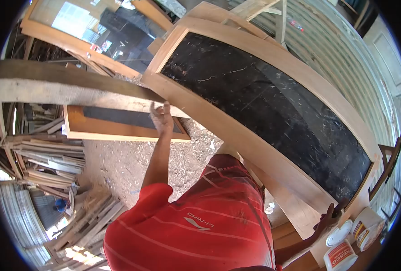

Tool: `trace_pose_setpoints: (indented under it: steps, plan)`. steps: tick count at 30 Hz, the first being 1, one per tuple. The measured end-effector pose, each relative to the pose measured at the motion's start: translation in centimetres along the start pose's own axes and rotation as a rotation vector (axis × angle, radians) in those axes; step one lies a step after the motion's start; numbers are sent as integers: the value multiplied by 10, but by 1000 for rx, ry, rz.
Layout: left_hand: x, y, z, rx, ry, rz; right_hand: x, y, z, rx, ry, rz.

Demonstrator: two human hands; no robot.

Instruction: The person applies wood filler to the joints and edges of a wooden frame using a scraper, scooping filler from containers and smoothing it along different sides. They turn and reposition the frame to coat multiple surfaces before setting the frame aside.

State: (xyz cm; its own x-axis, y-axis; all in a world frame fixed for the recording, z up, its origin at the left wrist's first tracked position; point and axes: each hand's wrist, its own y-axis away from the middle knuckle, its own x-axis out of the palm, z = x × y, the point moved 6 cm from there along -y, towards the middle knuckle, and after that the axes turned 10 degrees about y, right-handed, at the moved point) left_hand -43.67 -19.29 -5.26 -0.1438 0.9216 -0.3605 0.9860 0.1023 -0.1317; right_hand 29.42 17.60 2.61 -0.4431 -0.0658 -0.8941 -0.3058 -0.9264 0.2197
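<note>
A large wooden frame (272, 158) with a curved upper edge and a dark, dusty panel (263, 104) lies slanted across the view. My left hand (162, 118) is raised at the lower edge of a thick wooden beam (74, 92), near the frame's left end, its fingers apart. At the frame's lower right corner, my right hand (328, 220) is closed around something dark that I cannot make out, its fingertips by the panel's corner.
White tubs (340, 256) with labels stand at the lower right. Another framed panel (123, 123) lies behind my left hand. Stacked boards (51, 158) are at the left, and corrugated metal sheeting (327, 58) rises behind. Shavings cover the ground (132, 162).
</note>
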Motion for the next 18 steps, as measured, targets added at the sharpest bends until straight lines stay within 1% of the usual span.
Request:
trace_pose_setpoints:
  steps: [1, 2, 3, 4, 5, 8, 11, 12, 13, 14, 15, 16, 17, 18]
  plan:
    - [8, 14, 10, -139, 269, 8, -2, -3, 6, -69, -24, -14]
    - [11, 25, 19, -338, 322, 34, 5, -17, -5, -129, -71, 14]
    - [15, 38, 7, -537, 382, 62, 6, -24, -6, -173, -103, 23]
    - [19, 36, 19, -568, 368, 163, 6, -28, -5, -217, -135, 30]
    - [21, 36, 20, -577, 431, 177, 5, -30, -5, -257, -167, 36]
    - [41, 33, 20, -578, 592, 222, -7, -21, -9, -164, -181, 63]
    - [53, 35, 3, -621, 746, 119, -13, 7, -17, -227, -193, -68]
    - [56, 34, 11, -607, 752, 119, -18, 20, -18, -157, -120, 7]
    - [55, 29, 34, -593, 718, 62, -16, 24, -31, -138, -136, 23]
    - [55, 22, 66, -578, 679, 20, -12, 26, -37, -149, -145, 11]
    - [60, 14, 84, -569, 636, 10, -18, 39, -49, -134, -154, -18]
    - [54, 10, 97, -549, 563, 44, -22, 53, -39, -167, -228, 68]
    - [52, 2, 105, -283, 585, 126, -22, 61, -46, -145, -332, -3]
    - [49, 18, 35, -478, 488, 158, -37, 75, -25, -172, -270, 49]
